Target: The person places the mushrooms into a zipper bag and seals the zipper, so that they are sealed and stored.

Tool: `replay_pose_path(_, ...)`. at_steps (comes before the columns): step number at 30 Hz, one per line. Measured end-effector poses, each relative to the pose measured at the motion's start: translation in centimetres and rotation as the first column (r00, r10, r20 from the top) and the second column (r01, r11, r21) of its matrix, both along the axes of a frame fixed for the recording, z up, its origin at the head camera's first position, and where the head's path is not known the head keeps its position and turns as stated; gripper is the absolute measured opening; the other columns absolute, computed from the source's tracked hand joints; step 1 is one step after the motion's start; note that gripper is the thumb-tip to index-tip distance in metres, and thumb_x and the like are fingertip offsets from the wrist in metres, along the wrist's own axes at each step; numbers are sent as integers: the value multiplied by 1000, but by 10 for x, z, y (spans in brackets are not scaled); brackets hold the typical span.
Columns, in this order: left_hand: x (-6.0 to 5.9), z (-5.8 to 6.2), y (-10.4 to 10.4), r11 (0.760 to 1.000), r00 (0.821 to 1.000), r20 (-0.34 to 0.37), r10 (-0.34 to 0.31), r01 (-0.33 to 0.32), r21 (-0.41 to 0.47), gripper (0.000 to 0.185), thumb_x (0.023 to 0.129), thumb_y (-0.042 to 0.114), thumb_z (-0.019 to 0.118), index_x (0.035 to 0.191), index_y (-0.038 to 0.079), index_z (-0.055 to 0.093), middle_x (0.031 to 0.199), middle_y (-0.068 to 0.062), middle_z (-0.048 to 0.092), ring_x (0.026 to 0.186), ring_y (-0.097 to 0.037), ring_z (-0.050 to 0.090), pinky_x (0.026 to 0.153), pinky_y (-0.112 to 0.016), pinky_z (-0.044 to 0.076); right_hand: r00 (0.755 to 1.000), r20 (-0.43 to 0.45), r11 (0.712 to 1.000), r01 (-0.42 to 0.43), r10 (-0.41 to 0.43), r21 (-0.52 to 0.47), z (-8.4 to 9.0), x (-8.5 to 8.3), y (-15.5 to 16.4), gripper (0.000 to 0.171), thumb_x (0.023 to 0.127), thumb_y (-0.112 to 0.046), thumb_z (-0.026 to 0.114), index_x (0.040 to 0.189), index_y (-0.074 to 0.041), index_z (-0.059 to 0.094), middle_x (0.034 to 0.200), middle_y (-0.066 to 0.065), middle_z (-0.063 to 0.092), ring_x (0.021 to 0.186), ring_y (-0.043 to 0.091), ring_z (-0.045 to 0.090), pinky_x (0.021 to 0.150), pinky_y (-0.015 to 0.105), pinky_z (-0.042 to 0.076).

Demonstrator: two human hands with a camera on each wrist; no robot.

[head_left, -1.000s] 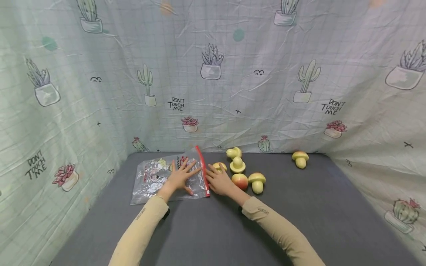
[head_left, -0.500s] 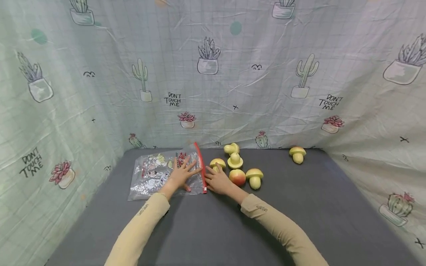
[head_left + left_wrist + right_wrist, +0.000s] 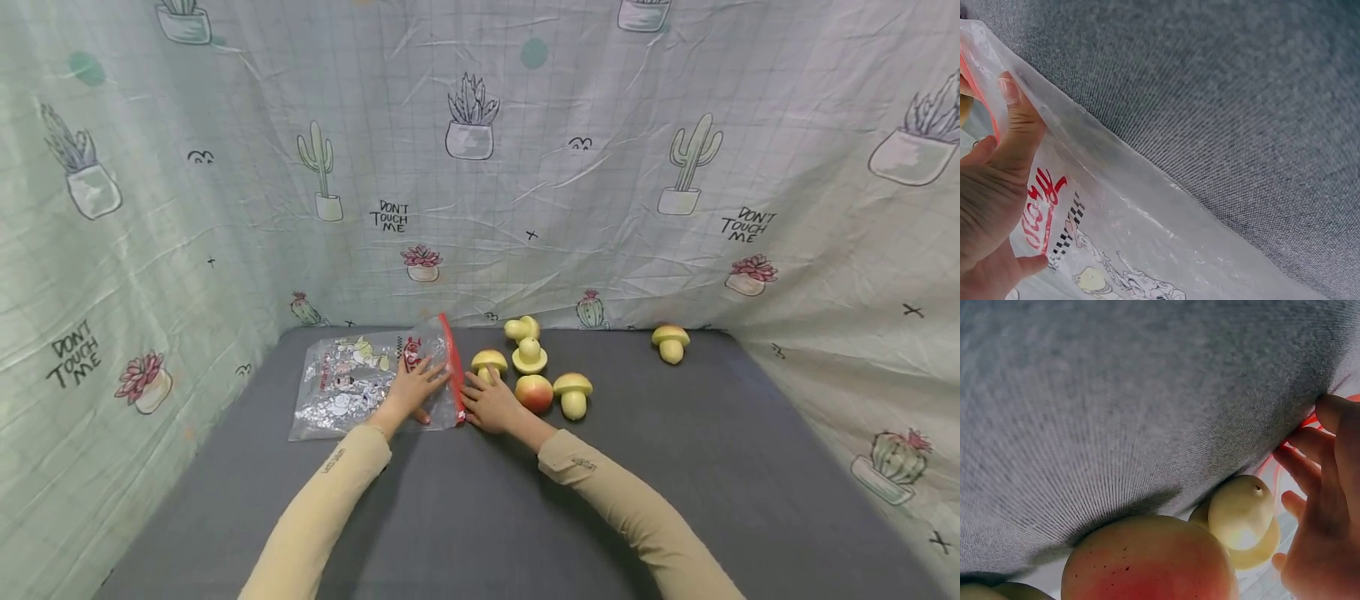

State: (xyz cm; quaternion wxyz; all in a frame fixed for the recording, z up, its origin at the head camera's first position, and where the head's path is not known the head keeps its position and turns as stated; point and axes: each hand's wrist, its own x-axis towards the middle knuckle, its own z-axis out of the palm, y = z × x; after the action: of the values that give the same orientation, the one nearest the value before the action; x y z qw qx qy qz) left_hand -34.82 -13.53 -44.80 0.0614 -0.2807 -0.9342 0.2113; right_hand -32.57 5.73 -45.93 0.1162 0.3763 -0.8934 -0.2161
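A clear plastic zip bag (image 3: 352, 417) with printed cartoon figures and a red zip strip (image 3: 444, 333) lies at the left of the table. My left hand (image 3: 408, 389) rests on the bag near that strip, thumb and fingers extended over the film. From the other side, fingertips of my right hand (image 3: 497, 406) touch the red strip, which shows as separate red lines in the right wrist view. Just beyond this hand sits a yellow mushroom-shaped piece (image 3: 489, 361) with a reddish cap. A rounded red-yellow piece (image 3: 534, 393) lies beside the hand.
More mushroom-shaped pieces stand close by: one stem-up (image 3: 529, 357), one on its side (image 3: 521, 328), one upright (image 3: 573, 395). A lone mushroom-shaped piece (image 3: 671, 343) is far right. Behind the grey table (image 3: 465, 517) hangs a cactus-print curtain (image 3: 540, 192).
The left hand's spread fingers have drawn closer together near the zip strip. The red strip looks wider and more bent beside the right fingertips. The head view has shifted slightly.
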Motion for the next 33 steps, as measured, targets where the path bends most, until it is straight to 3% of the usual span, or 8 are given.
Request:
replay_pose_path(6,0,1,0,1000,998,63,24,-25,8,91,57,54,68,137,26,34,143,1,35,133,-25,29,99,-61,25,997,77,1000,24,-24,2,9,-2,-5,50,86,-51,45,129,-24,48,137,-9,43,135,18,26,106,50,22)
replay_pose_path(11,1,2,-4,999,997,73,-7,4,37,83,62,51,65,136,25,36,142,0,36,133,-24,29,99,-60,25,990,125,997,55,-61,52,17,-6,-8,60,81,-59,45,130,-25,47,138,-11,41,136,16,23,107,49,21)
replay_pose_path(16,4,3,-7,997,991,128,-27,18,76,74,67,47,63,134,23,41,143,-3,34,134,-25,27,101,-60,22,981,176,997,72,-77,37,19,-7,-8,65,79,-61,46,131,-23,45,138,-9,41,136,16,23,108,49,18)
replay_pose_path(24,12,7,-14,991,992,87,-93,84,108,70,71,47,60,133,22,42,140,-8,38,132,-29,31,100,-62,21,985,151,997,75,-78,26,17,-7,-10,65,78,-61,46,131,-24,45,138,-10,41,135,15,25,108,49,18)
replay_pose_path(30,21,14,-19,985,975,198,-104,74,154,58,81,47,53,133,25,41,142,-11,34,134,-32,26,98,-67,17,987,142,997,73,-76,27,16,-3,-10,65,78,-61,46,131,-23,46,137,-10,43,135,15,26,108,49,19)
replay_pose_path(33,23,17,-22,982,964,248,-100,56,180,59,81,50,52,134,25,40,143,-13,33,134,-33,24,97,-68,14,987,147,998,69,-70,10,15,-1,-10,65,78,-61,48,130,-22,47,136,-9,44,134,16,28,107,48,20)
